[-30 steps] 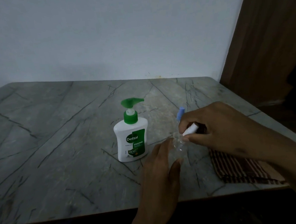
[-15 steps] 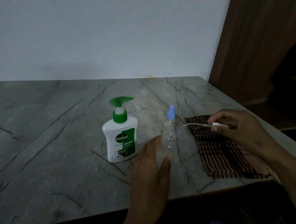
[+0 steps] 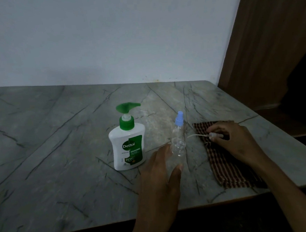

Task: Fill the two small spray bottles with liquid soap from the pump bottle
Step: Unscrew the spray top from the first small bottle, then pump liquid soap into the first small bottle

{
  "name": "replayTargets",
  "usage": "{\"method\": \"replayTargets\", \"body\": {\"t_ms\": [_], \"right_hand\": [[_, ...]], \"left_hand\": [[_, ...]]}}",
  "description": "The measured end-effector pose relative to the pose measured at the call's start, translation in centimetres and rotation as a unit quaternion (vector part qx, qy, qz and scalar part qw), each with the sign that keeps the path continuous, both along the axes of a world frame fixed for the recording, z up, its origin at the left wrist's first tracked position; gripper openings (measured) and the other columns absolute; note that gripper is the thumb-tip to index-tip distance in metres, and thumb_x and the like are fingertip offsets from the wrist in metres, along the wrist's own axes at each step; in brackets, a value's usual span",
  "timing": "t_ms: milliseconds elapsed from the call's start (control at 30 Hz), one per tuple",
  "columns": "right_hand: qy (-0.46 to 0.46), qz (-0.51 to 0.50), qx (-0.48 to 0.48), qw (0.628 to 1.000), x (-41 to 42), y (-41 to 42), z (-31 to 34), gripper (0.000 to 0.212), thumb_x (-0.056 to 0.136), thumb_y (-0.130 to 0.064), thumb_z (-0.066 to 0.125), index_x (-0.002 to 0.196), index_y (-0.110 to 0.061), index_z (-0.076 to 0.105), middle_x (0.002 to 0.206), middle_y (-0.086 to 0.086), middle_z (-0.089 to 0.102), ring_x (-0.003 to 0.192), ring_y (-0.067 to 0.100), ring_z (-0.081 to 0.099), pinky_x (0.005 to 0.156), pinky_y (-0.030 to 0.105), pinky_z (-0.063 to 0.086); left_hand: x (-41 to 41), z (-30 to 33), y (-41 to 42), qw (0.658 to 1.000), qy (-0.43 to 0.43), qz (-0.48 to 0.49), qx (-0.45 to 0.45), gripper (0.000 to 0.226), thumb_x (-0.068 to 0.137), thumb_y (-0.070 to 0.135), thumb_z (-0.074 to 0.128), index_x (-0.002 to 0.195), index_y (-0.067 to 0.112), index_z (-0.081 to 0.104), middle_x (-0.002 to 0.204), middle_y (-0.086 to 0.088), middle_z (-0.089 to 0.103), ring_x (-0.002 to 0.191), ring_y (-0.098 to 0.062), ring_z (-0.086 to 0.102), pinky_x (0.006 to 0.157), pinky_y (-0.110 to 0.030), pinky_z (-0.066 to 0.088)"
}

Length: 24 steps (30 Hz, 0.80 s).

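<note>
A white Dettol pump bottle [image 3: 128, 146] with a green pump stands mid-table. Just right of it stands a clear small spray bottle [image 3: 178, 126] with its blue spray head on. In front of that one is a second clear small bottle [image 3: 179, 147] with its neck uncovered. My left hand [image 3: 161, 173] holds this bottle low down between thumb and fingers. My right hand [image 3: 235, 141] pinches the removed white spray head [image 3: 215, 135], its thin dip tube pointing left, down at the striped cloth [image 3: 226, 170].
The grey marble-pattern table [image 3: 52, 159] runs back to a pale wall. The brown striped cloth lies near the table's right front edge. A dark wooden door or panel [image 3: 270, 44] stands beyond the right edge.
My right hand lifted the white spray head with its tube off the front bottle, carried it right and lowered it to the cloth. My left hand stayed on the bottle.
</note>
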State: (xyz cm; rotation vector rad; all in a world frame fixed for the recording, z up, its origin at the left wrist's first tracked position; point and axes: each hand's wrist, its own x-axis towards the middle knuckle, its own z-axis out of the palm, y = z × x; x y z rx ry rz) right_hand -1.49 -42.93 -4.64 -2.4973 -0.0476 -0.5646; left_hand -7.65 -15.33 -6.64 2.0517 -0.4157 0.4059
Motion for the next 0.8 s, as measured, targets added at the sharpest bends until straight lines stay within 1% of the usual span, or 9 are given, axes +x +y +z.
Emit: {"method": "replayTargets", "body": {"t_ms": [100,167,333,433,533,600,667,733,800], "right_hand": [[-0.013,0.001,0.049,0.999,-0.7,0.1,0.5,0.022,0.09,-0.022,0.076,0.111,-0.028,0.074,0.108,-0.016,0.073,0.103,-0.001,0.067,0.09,0.024,0.053],[-0.038,-0.005,0.06,0.997,-1.2,0.3,1.5,0.022,0.091,-0.015,0.073,0.11,-0.026,0.074,0.106,-0.015,0.073,0.1,-0.003,0.067,0.091,0.023,0.055],[-0.096,0.012,0.087,0.991,-3.0,2.2,4.1,0.022,0.094,-0.007,0.067,0.109,-0.021,0.075,0.107,-0.009,0.075,0.104,0.007,0.069,0.093,0.026,0.055],[-0.12,0.042,0.106,0.986,-4.9,5.4,5.3,0.02,0.096,-0.009,0.065,0.107,-0.022,0.075,0.105,-0.012,0.074,0.103,0.005,0.069,0.091,0.026,0.054],[-0.086,0.091,0.128,0.984,-6.6,9.2,4.6,0.02,0.096,-0.015,0.065,0.11,-0.027,0.073,0.108,-0.016,0.073,0.106,0.004,0.068,0.091,0.02,0.053],[-0.05,0.125,0.188,0.973,-7.4,11.4,3.6,0.021,0.094,-0.024,0.067,0.115,-0.027,0.072,0.112,-0.014,0.073,0.11,0.006,0.068,0.093,0.025,0.054],[-0.026,0.151,0.232,0.96,-7.8,13.1,2.6,0.028,0.092,-0.03,0.067,0.12,-0.026,0.069,0.115,-0.015,0.072,0.112,0.004,0.067,0.095,0.025,0.054],[-0.019,0.17,0.239,0.956,-8.0,14.3,1.8,0.03,0.094,-0.024,0.067,0.125,-0.027,0.066,0.119,-0.016,0.071,0.115,0.003,0.065,0.096,0.021,0.052],[-0.027,0.169,0.26,0.95,-7.8,15.0,1.2,0.029,0.096,-0.017,0.066,0.123,-0.026,0.066,0.119,-0.015,0.07,0.116,0.005,0.065,0.098,0.024,0.052]], "left_hand": [[-0.1,0.1,0.0,1.0,-0.015,0.001,-0.001,0.049,0.095,0.028,0.07,0.14,0.039,0.054,0.105,0.023,0.058,0.078,0.003,0.051,0.08,-0.004,0.038],[-0.1,0.2,0.0,1.0,-0.018,0.005,0.0,0.049,0.096,0.029,0.07,0.14,0.039,0.054,0.102,0.023,0.057,0.079,0.003,0.049,0.082,-0.002,0.037],[-0.3,0.2,0.1,1.0,-0.013,0.002,-0.021,0.045,0.097,0.029,0.069,0.14,0.037,0.056,0.099,0.02,0.06,0.081,0.003,0.048,0.081,-0.008,0.039],[-0.2,0.3,0.2,0.998,0.011,0.009,-0.059,0.04,0.097,0.031,0.07,0.135,0.038,0.059,0.083,0.017,0.054,0.078,0.002,0.052,0.076,-0.009,0.039],[-0.3,0.7,0.1,0.995,0.03,0.011,-0.095,0.033,0.094,0.033,0.072,0.125,0.039,0.062,0.076,0.017,0.055,0.07,-0.001,0.055,0.066,-0.01,0.039],[-0.3,1.1,0.0,0.992,0.033,0.012,-0.118,0.032,0.093,0.031,0.075,0.122,0.04,0.064,0.074,0.016,0.058,0.062,-0.003,0.055,0.059,-0.01,0.038],[-0.4,1.3,0.0,0.99,0.029,0.006,-0.136,0.031,0.093,0.029,0.075,0.119,0.042,0.065,0.079,0.016,0.065,0.06,-0.001,0.056,0.057,-0.009,0.038],[-0.5,1.4,0.1,0.989,0.025,0.008,-0.144,0.033,0.093,0.023,0.075,0.119,0.043,0.066,0.08,0.016,0.066,0.064,0.001,0.058,0.059,-0.008,0.039],[-0.4,1.3,0.1,0.99,0.016,0.026,-0.139,0.034,0.093,0.02,0.074,0.12,0.039,0.068,0.077,0.015,0.064,0.067,0.003,0.058,0.063,-0.006,0.041]]}}
